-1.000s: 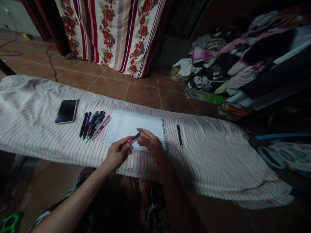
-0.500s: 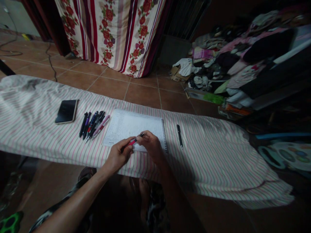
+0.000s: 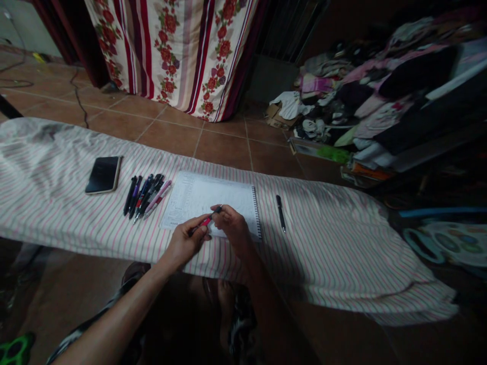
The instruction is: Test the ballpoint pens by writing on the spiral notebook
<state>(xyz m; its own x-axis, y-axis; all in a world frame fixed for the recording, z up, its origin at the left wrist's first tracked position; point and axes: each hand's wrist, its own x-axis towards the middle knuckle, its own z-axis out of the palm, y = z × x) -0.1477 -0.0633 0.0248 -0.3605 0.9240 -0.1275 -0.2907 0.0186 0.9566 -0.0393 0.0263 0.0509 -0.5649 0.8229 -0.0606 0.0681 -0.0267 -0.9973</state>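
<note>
Red-and-black pen [image 3: 206, 221] right at the centre of the frame, held over the lower edge of a spiral notebook [image 3: 224, 195], and both hands are on it! Left hand [image 3: 188, 241], coming up from the lower left, has its grip pinching the red barrel between thumb and fingers; right hand [image 3: 233, 227] answers with fingertips bunched, pinching the dark end, which slants to the upper right. Under them, the notebook lies open on the cloth-covered table [image 3: 342, 243], its coil on the right side. Just left of it, a cluster of pens [image 3: 146, 196] lies side by side, and farther left rests a dark-screened phone [image 3: 103, 175]. Over to the right of the notebook, one black pen [image 3: 280, 214] lies alone, and a flowered curtain [image 3: 182, 56] hangs at the top of the frame.
</note>
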